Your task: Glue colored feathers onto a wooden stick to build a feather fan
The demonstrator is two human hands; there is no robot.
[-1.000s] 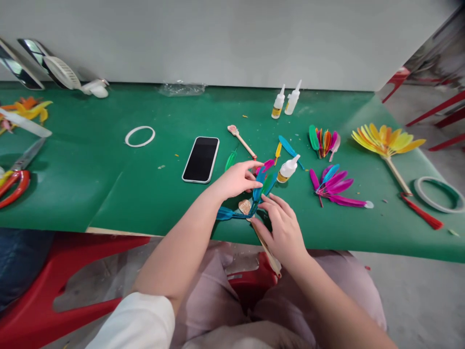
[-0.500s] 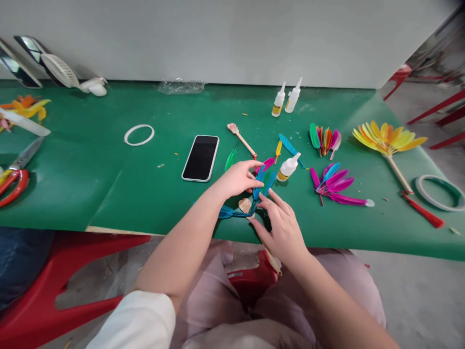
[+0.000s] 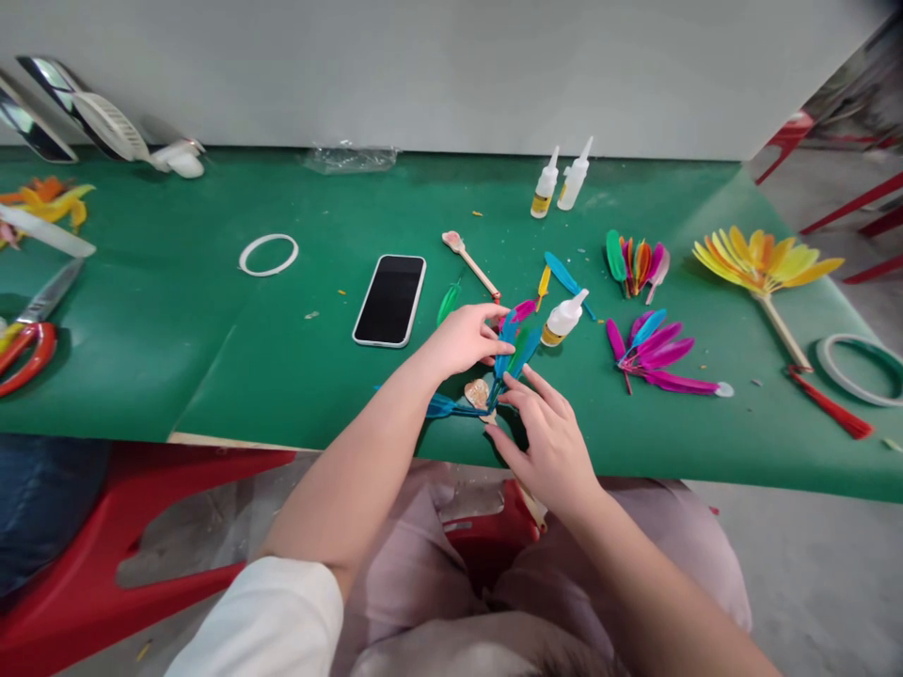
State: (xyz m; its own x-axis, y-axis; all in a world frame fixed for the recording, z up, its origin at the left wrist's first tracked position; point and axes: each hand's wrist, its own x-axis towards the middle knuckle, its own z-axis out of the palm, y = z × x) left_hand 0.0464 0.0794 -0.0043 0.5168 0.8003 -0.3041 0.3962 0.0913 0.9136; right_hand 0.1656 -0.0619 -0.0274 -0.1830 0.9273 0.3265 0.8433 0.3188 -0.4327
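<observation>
My left hand (image 3: 466, 340) pinches a blue feather (image 3: 506, 335) between thumb and fingers. Below it, my right hand (image 3: 548, 428) has its fingertips closed around the quill ends of the blue feathers, against a wooden stick. That stick has a flat pale head (image 3: 478, 392), and its handle (image 3: 530, 506) runs out under my right hand past the table edge. More blue feathers (image 3: 441, 406) point left from the head. A glue bottle (image 3: 564, 319) stands just beyond my right hand. Magenta (image 3: 523, 310) and green (image 3: 449, 302) feathers lie near my left hand.
On the green table (image 3: 303, 376) are a phone (image 3: 389, 301), a second stick (image 3: 471, 265), two glue bottles (image 3: 543, 188), feather bunches (image 3: 656, 353), a yellow feather fan (image 3: 766, 259), tape (image 3: 861, 369), a white ring (image 3: 268, 255) and scissors (image 3: 32, 334). A grey partition (image 3: 423, 75) stands behind.
The view has shifted slightly, so the table's things sit a little higher in the picture. Both hands keep nearly the same hold on the feathers.
</observation>
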